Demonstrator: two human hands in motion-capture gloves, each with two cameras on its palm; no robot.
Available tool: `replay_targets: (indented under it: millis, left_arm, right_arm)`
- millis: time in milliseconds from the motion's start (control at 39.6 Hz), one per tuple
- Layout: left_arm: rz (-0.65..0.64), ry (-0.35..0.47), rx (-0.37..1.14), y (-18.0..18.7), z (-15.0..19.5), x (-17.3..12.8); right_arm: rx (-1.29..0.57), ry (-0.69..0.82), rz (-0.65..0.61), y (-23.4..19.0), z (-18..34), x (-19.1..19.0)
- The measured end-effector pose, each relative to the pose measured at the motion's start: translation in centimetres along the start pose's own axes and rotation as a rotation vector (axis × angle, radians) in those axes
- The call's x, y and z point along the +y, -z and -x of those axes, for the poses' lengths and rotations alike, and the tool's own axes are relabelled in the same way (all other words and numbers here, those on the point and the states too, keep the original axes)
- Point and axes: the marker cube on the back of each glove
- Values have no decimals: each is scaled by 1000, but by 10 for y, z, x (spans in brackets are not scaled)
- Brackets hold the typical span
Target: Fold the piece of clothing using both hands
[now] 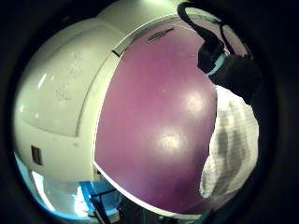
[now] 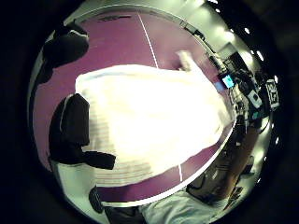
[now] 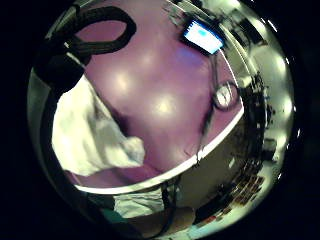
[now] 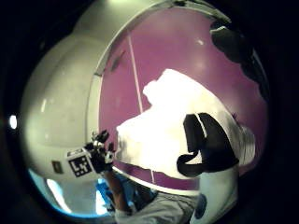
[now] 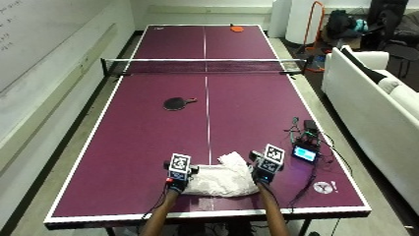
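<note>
Fingers (image 2: 70, 135) of the left hand (image 5: 178, 178) curl over the white garment (image 5: 219, 181); right hand (image 5: 263, 173) fingers (image 4: 205, 144) likewise grip its opposite edge. Between them the garment lies bunched on the purple table (image 5: 144, 147) near the person. Soft, light, limp cloth, probably best held at corners; fingertips are hidden beneath the fabric.

You see the white garment (image 5: 217, 179) lying bunched and partly folded on the purple table's near edge, lower centre of the frame.
</note>
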Motion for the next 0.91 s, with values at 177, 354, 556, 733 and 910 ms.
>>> replay_targets:
  millis: [177, 354, 556, 733, 910]
  left_arm:
    - [135, -119, -67, 35, -12, 67]
    - [241, -170, 32, 52, -25, 90]
    - [236, -168, 135, 47, -51, 86]
    - [293, -198, 145, 51, -84, 80]
    - [357, -245, 255, 61, -103, 76]
  right_arm:
    - [153, -177, 44, 6, -42, 85]
    - [339, -280, 11, 31, -45, 118]
    - [279, -255, 75, 3, -61, 80]
    - [-19, -281, 67, 7, -89, 32]
    - [-336, -94, -76, 53, -35, -1]
